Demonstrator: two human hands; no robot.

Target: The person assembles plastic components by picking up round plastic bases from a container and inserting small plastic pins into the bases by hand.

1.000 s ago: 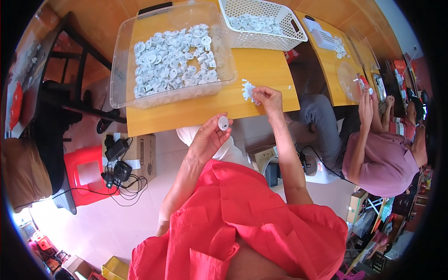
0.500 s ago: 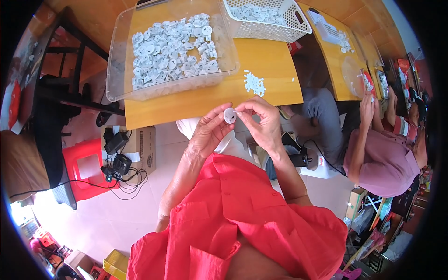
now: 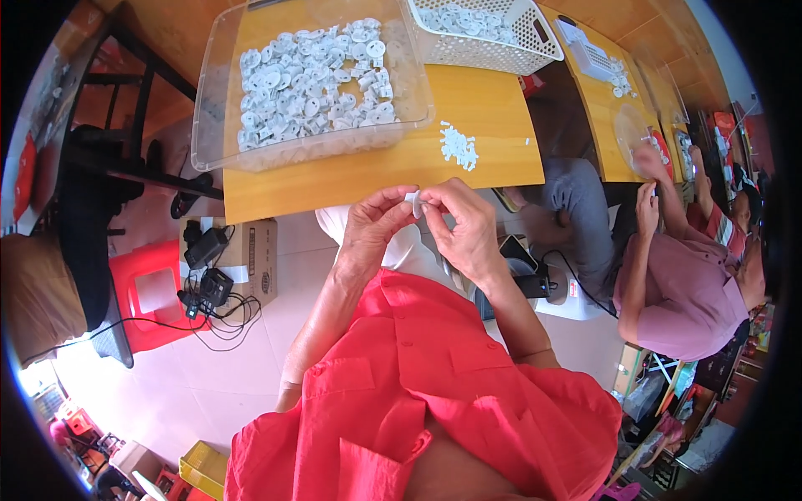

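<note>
Just in front of the table edge, a small white round plastic part [image 3: 416, 204] is held between both hands, turned almost edge-on. My left hand [image 3: 376, 224] is closed on its left side, thumb and fingertips pinching it. From the right, my right hand [image 3: 464, 225] pinches at the same part; whether a small piece is between its fingertips is hidden. Beyond them on the yellow table [image 3: 334, 184] lies a loose pile of tiny white pieces [image 3: 459, 147]. A clear plastic bin [image 3: 311, 150] at the far left holds many similar white round parts [image 3: 313, 83].
A white perforated basket [image 3: 493, 52] of white parts stands at the back. To the right, a co-worker in a mauve shirt [image 3: 681, 296] sits at another table [image 3: 606, 125]. On the left are a red stool [image 3: 150, 292] and a cardboard box [image 3: 255, 263] with black adapters and cables.
The round part has turned from facing me with its flat side to nearly edge-on. My right fingers have closed in on it. The co-worker's hands have moved apart.
</note>
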